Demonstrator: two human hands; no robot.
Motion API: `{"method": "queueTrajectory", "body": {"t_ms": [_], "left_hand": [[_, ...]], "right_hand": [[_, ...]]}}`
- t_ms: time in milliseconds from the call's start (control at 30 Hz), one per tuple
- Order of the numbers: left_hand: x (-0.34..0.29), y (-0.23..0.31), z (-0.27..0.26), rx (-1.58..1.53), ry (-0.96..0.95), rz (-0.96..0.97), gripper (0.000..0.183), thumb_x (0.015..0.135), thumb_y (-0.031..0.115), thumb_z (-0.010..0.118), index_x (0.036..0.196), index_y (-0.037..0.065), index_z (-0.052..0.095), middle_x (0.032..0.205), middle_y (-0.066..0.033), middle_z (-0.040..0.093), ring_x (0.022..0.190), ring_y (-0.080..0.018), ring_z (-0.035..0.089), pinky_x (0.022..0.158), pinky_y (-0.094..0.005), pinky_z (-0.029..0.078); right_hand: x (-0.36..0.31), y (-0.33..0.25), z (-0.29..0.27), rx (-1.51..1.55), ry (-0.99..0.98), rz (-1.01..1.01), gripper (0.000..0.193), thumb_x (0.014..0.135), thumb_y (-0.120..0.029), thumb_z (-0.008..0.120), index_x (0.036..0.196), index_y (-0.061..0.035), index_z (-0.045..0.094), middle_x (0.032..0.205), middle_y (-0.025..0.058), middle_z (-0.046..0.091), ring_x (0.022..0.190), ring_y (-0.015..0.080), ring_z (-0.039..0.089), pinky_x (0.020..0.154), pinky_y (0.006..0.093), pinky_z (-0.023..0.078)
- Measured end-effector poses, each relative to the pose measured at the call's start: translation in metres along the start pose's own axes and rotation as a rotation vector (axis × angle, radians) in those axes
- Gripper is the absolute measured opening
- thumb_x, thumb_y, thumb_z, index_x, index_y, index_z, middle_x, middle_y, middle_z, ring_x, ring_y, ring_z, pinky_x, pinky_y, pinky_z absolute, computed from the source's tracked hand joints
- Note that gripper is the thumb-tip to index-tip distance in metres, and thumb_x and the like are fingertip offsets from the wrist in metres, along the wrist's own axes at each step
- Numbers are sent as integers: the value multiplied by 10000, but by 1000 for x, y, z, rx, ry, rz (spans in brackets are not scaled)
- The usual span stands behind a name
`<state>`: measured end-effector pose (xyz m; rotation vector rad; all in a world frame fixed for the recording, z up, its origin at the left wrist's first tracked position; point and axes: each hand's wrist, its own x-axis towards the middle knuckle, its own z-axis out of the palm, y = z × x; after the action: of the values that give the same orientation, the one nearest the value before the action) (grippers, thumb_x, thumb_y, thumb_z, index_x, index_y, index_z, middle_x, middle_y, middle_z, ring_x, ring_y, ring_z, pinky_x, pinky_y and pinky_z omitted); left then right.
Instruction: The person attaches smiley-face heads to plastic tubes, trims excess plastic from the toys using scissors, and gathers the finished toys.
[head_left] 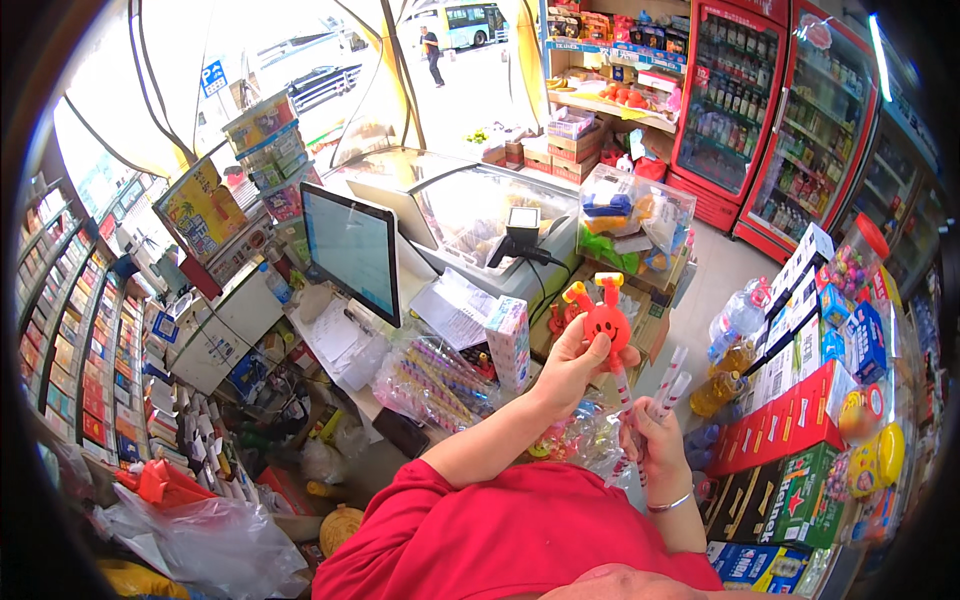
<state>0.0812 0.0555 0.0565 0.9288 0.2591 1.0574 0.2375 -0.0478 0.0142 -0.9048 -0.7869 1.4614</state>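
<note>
My left hand (572,368) pinches a red smiley-faced toy (605,322) between thumb and fingers; two yellow-tipped antennae stick up from it. Just below the toy runs a pink-and-white striped stick (622,388), and whether the two are joined I cannot tell. Closed around several clear and striped sticks (672,385), my right hand (657,440) is a little lower and to the right, with a bracelet at its wrist. Under my hands lies crumpled clear plastic wrapping (590,435) with colourful pieces. More red toy parts (562,318) show behind my left hand.
Left of my arm, a bag of striped sticks (435,375) lies on the counter beside an upright patterned box (508,343) and a monitor (350,250). A scanner (522,232) stands behind. Stacked cartons (775,425) and jars line the right; red fridges (728,110) stand farther back.
</note>
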Motion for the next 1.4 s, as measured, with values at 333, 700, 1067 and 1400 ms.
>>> {"method": "queueTrajectory", "body": {"t_ms": [333, 700, 1067, 1400], "left_hand": [[5, -4, 1, 51, 99, -29, 254, 969, 168, 449, 1202, 70, 469, 1064, -77, 595, 931, -184, 607, 733, -298, 477], [3, -2, -6, 23, 147, -58, 289, 900, 218, 599, 1128, 47, 551, 1000, -72, 637, 908, -167, 612, 771, -295, 482], [3, -8, -7, 23, 133, -86, 284, 894, 207, 608, 1121, 47, 550, 1018, -72, 636, 950, -185, 614, 801, -301, 477], [3, -13, -11, 90, 178, -6, 286, 891, 199, 608, 1124, 42, 554, 1014, -93, 638, 931, -198, 623, 821, -326, 482]], "right_hand": [[6, -4, 9, -14, -62, -14, 217, 893, -232, 593, 884, -16, 576, 561, 42, 534, 409, 103, 460, 392, 205, 340], [8, 2, 7, 59, -102, 2, 198, 863, -170, 636, 976, -20, 574, 795, 64, 612, 567, 94, 549, 463, 201, 405], [8, -2, 8, 33, -61, 31, 167, 844, -106, 652, 955, -18, 564, 726, 28, 588, 563, 76, 530, 483, 200, 410], [11, 10, 17, -833, 218, -542, 223, 760, -97, 715, 904, 2, 578, 688, 64, 563, 594, 96, 538, 520, 258, 409]]}}
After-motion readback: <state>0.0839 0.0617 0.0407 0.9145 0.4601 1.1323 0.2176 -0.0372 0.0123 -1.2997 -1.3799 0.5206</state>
